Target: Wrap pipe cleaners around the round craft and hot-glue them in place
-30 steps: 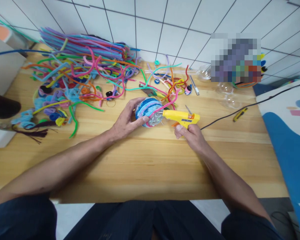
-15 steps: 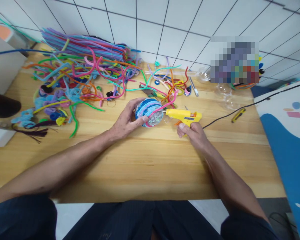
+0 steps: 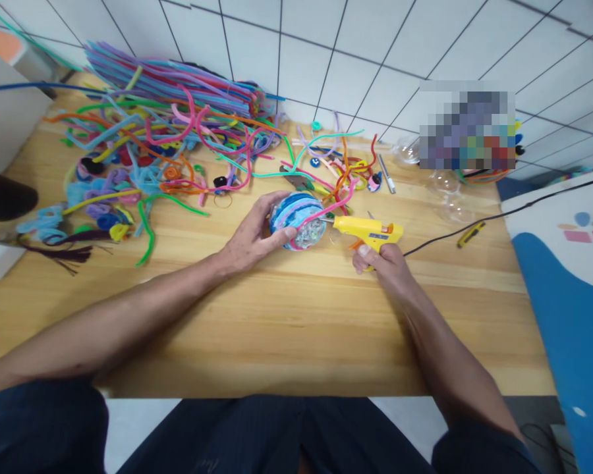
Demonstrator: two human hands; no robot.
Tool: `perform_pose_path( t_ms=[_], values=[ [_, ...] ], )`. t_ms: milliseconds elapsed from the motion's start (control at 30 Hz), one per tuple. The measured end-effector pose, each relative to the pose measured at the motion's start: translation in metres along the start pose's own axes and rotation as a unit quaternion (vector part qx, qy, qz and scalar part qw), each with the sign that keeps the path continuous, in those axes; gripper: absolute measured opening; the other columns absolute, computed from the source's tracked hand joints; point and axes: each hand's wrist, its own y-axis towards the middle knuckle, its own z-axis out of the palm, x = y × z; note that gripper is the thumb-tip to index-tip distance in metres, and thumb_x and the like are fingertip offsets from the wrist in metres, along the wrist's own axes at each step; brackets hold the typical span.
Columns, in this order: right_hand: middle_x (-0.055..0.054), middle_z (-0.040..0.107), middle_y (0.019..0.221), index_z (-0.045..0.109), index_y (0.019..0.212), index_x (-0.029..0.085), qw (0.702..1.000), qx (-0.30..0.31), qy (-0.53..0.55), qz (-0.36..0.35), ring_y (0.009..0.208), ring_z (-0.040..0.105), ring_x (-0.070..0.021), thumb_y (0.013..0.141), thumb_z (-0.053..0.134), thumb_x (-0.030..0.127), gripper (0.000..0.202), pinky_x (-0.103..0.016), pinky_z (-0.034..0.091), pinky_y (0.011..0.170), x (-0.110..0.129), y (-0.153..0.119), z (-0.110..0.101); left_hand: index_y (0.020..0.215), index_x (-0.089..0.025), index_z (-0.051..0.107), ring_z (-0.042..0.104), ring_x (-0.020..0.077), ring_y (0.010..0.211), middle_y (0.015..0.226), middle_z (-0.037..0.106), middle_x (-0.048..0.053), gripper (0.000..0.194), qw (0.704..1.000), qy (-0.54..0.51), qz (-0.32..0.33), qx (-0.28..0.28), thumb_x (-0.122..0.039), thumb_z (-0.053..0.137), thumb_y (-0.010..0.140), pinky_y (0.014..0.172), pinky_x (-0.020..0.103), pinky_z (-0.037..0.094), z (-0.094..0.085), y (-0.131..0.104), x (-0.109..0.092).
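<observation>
Shifted slightly rightward, away from the ball, since the earliest frame: the yellow glue gun (image 3: 368, 228), its metal nozzle now near the ball's right edge rather than well over its face; contact between them cannot be told. The ball (image 3: 291, 212), partly wrapped in blue and lilac bands, keeps its place in the left hand (image 3: 252, 232) near the middle of the wooden table (image 3: 301, 336); whether it rests on the surface is unclear. Left fingers curve around its left side, the thumb lying over the near end of a pink pipe cleaner (image 3: 332, 209), whose far end extends free to the upper right. Right-hand fingers (image 3: 366, 258) close around the gun's handle; whether the trigger is squeezed cannot be told. The small retreat suggests a pause in applying glue, with the pink strand not yet fully laid and a clear patch of the ball uncovered.
</observation>
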Motion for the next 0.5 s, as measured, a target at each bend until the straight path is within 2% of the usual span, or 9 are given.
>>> perform_pose_path(
  t_ms=[233,500],
  values=[
    [0.001,0.058,0.061,0.062,0.066,0.026,0.999,-0.005,0.031,-0.01,0.059,0.054,-0.0169,0.09,0.076,0.093,0.073,-0.035,0.049,0.06,0.006,0.0,0.013,0.16,-0.028,0.057,0.066,0.0378,0.151,0.163,0.065,0.017,0.079,1.0,0.005,0.002,-0.005,-0.064,0.089,0.097,0.135,0.061,0.051,-0.001,0.0,0.001],
    [-0.001,0.062,0.062,0.065,0.065,0.025,0.999,0.006,0.013,-0.029,0.062,0.057,-0.0177,0.093,0.072,0.094,0.074,-0.035,0.048,0.064,0.01,-0.001,0.02,0.161,-0.03,0.058,0.065,0.0373,0.152,0.165,0.065,0.016,0.079,1.0,-0.003,0.003,-0.002,-0.064,0.089,0.097,0.133,0.06,0.052,0.001,0.001,0.001]
  ],
)
